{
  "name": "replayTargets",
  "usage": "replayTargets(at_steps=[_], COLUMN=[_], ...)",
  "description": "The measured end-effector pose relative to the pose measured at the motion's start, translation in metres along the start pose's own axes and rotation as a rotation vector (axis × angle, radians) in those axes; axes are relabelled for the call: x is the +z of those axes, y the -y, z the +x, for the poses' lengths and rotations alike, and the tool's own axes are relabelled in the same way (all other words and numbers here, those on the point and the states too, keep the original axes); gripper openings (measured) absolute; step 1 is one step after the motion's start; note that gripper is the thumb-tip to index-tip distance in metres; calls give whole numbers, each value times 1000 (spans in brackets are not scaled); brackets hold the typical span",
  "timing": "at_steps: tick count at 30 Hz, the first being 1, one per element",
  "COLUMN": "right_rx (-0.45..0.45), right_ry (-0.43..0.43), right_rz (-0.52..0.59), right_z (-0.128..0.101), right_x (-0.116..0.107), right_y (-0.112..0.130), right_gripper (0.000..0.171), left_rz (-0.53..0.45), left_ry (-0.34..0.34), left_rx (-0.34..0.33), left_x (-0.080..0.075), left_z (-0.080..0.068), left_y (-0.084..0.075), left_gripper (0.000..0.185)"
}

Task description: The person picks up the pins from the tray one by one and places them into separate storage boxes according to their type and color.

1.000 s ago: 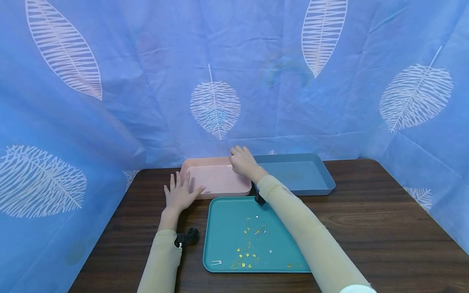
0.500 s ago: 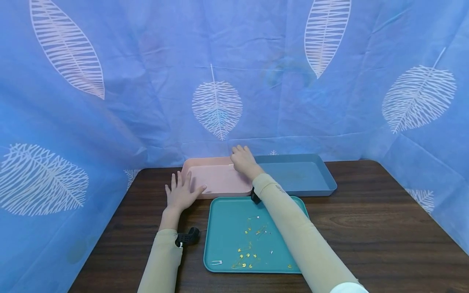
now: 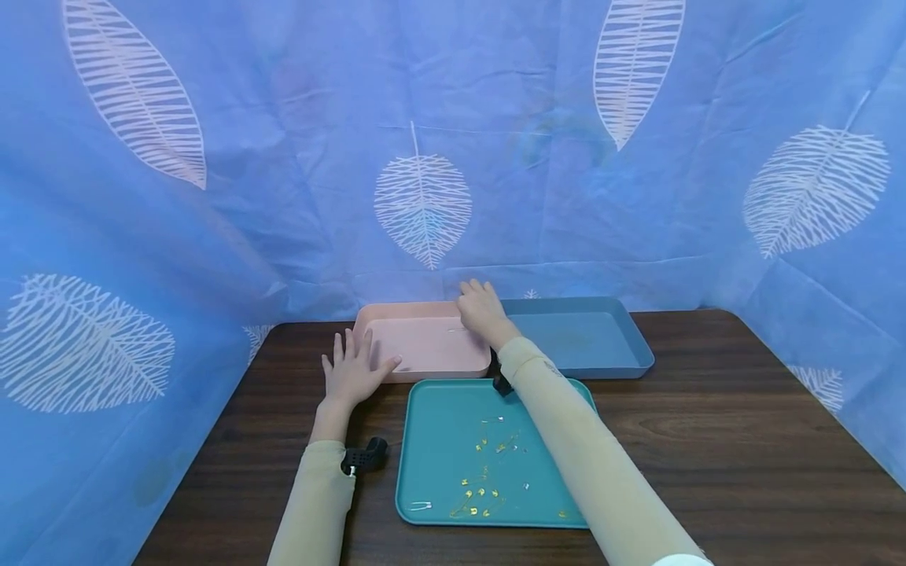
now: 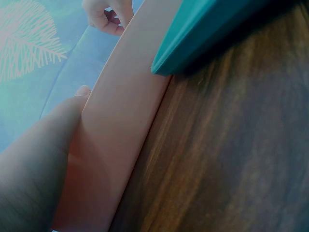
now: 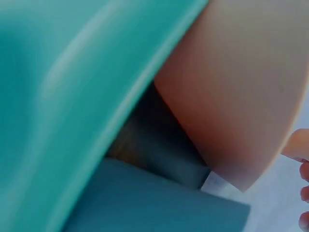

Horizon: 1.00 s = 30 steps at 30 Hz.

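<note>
My left hand (image 3: 349, 381), fingers spread, rests at the near left corner of the pink tray (image 3: 425, 365); its thumb lies at the rim in the left wrist view. Over the tray's right end is my right hand (image 3: 483, 311), fingers loosely curled, with no object showing between them. In the right wrist view its fingertips (image 5: 305, 194) show at the frame's edge. A silver safety pin (image 3: 456, 329) lies in the pink tray beside that hand. Several gold and silver safety pins (image 3: 469, 494) are scattered on the teal tray (image 3: 439, 424) in front.
A blue-grey tray (image 3: 576, 338) stands right of the pink one, partly behind my right arm. My right sleeve (image 3: 587, 440) crosses the teal tray's right side. Behind the wooden table (image 3: 722, 424) hangs a blue leaf-patterned cloth (image 3: 318, 196).
My right hand has shifted slightly right over the pink tray's end, and the silver safety pin now shows in the tray. My left hand keeps its place at the corner.
</note>
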State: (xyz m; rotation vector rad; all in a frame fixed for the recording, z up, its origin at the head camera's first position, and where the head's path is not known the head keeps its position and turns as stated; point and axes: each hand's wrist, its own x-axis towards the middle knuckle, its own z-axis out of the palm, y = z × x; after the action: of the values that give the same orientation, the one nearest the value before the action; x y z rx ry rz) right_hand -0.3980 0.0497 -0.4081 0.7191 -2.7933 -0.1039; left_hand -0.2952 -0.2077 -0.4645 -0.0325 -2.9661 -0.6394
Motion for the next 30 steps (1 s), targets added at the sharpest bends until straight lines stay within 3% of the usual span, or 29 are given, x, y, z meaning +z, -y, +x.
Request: replayTargets(at_steps=[7,23,30], right_rx=[-2,-6,-46], right_ry=[-96,-159,-203], right_rz=[37,269,261], right_z=[-13,-53,-74], right_x=[1,-27,-33], right_y=[-7,-11,-13], right_gripper=[16,12,13], left_rz=[6,-7,7], left_ry=[-3,0,-7], left_rx=[1,-2,-4], left_x=[1,-2,-1], left_z=[0,0,0], left_y=[-1,-1,0], left_gripper=[96,96,96])
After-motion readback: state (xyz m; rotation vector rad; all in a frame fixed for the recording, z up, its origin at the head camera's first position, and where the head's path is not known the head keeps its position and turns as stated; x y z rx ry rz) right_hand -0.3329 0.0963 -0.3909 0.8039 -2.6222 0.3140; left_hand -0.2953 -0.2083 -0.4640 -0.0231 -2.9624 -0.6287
